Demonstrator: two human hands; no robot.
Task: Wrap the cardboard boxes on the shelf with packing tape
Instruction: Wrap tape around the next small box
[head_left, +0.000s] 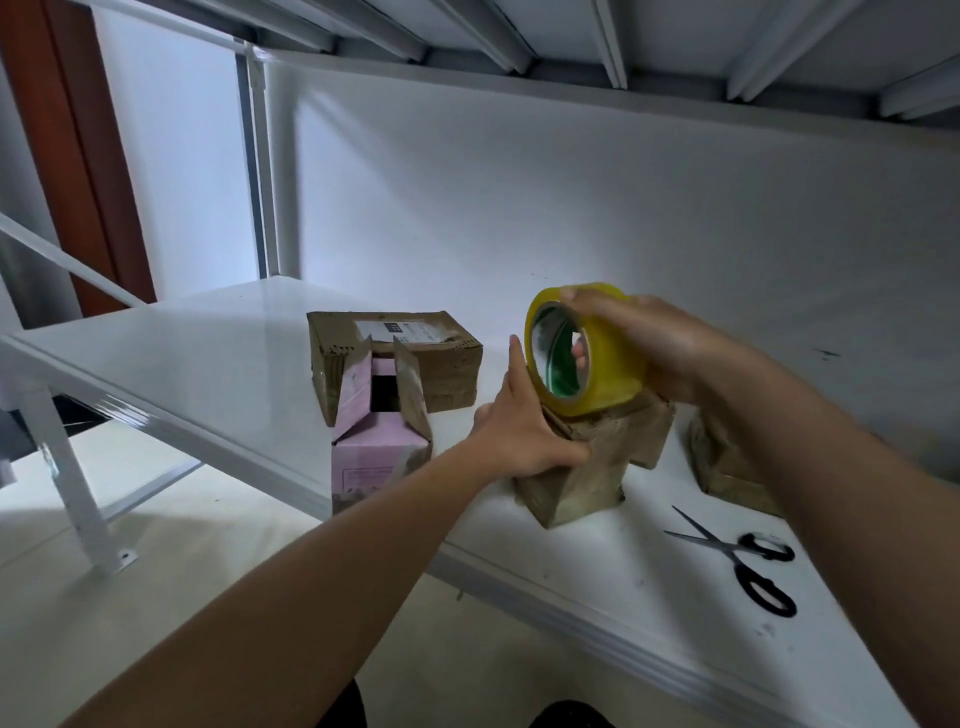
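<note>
A small brown cardboard box (592, 467) stands on the white shelf (218, 358) in the middle of the view. My left hand (519, 421) grips its left side, thumb on the front face and fingers raised along the tape roll. My right hand (660, 348) grips a yellow roll of packing tape (602, 389) that sits on top of this box, a finger showing through its core. A pink box (376, 447) with open flaps stands to the left, and a flat brown box (431, 358) with a label lies behind it.
Another brown box (722, 457) sits to the right, partly hidden by my right forearm. Black-handled scissors (748, 556) lie open on the shelf near its front edge. The upper shelf's underside (519, 36) hangs overhead. A white frame leg (78, 499) stands at the left.
</note>
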